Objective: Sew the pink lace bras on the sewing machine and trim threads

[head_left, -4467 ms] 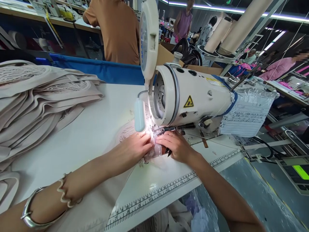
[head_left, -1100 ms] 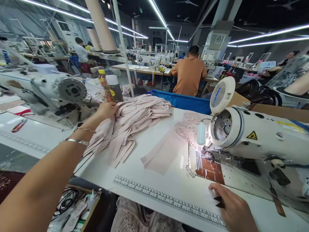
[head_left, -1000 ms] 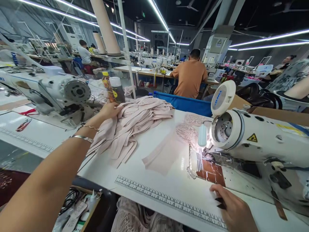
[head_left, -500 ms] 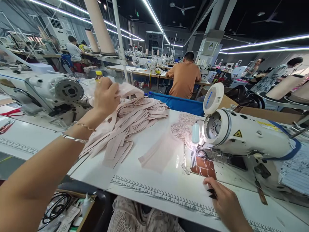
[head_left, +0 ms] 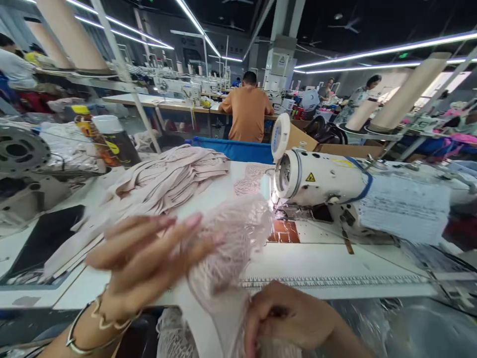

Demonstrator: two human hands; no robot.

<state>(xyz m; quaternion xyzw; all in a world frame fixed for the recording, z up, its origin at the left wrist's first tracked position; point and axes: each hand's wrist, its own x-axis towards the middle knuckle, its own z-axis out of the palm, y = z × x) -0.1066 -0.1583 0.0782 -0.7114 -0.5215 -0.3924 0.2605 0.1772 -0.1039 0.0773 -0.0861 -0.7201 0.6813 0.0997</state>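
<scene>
A beige lace piece with a smooth fabric band hangs over the table's front edge, its far end by the sewing machine's needle area. My left hand, blurred by motion, has its fingers stretched out over the left side of the lace; whether it touches is unclear. At the table's front edge my right hand is closed on the lower part of the piece, its fingertips partly hidden. Something small and dark shows within that hand. A heap of beige fabric strips lies behind my left hand.
A yellow-capped bottle and a white-capped can stand back left, near another machine. A printed ruler runs along the table edge. A paper sheet hangs on the right. A person in an orange shirt sits ahead.
My left hand has come from the fabric heap toward the front, fingers now spread. My right hand has moved left onto the lace piece, which now lies before me. The view has turned right.
</scene>
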